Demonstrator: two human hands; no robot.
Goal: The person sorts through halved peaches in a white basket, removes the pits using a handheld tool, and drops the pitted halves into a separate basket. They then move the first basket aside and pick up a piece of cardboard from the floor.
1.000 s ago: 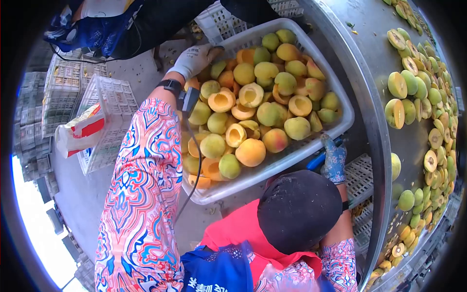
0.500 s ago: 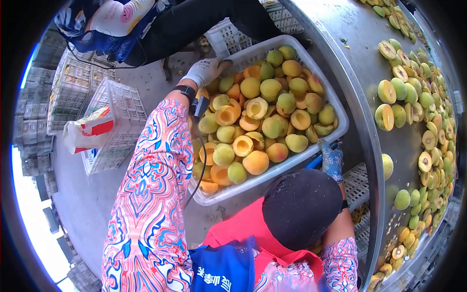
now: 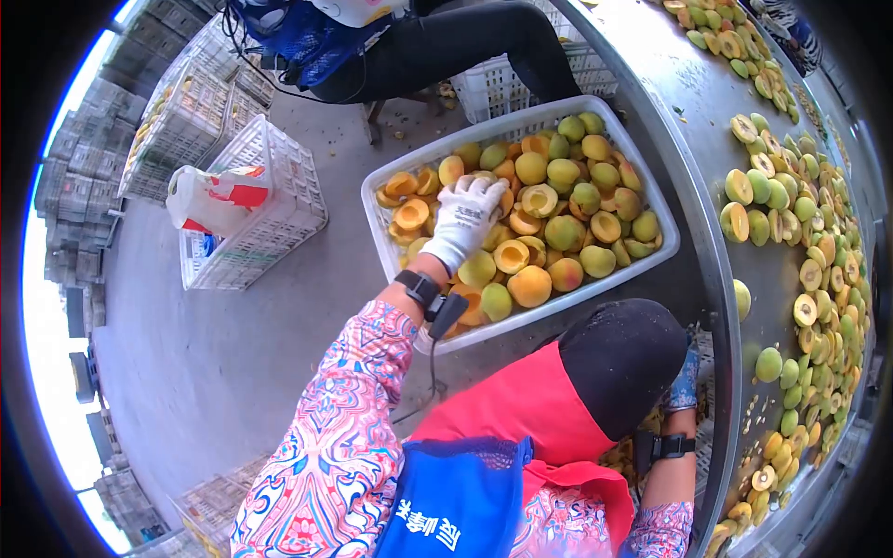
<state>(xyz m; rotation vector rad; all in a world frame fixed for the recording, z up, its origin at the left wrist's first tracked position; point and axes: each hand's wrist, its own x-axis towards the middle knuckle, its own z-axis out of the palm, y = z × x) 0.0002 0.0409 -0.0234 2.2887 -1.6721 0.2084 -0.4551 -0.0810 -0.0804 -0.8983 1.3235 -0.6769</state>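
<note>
My left hand point(image 3: 462, 219), in a white glove, reaches into a white plastic crate point(image 3: 549, 314) of peaches. Its fingers are apart and bent down over the fruit in the left half, touching it. Round yellow-green peaches point(image 3: 563, 232) and cut orange halves point(image 3: 410, 215) with hollow centres lie mixed around it. My right hand point(image 3: 686, 379), in a blue patterned glove, is low on the right between my knee and the metal table. Its fingers are hidden behind the dark knee, so what it holds, if anything, does not show.
A metal table point(image 3: 684, 139) with a raised edge runs along the right, bearing many cut peaches point(image 3: 809, 274). At left stands a white crate point(image 3: 279, 223) with a white-and-red bag point(image 3: 219, 197). Another person's dark-clad leg point(image 3: 456, 46) is beyond the peach crate. Stacked crates point(image 3: 177, 130) line the back left.
My left hand has moved from the crate's far left corner onto the fruit inside. My right hand has drawn back toward me, behind the knee. The camera view has shifted.
</note>
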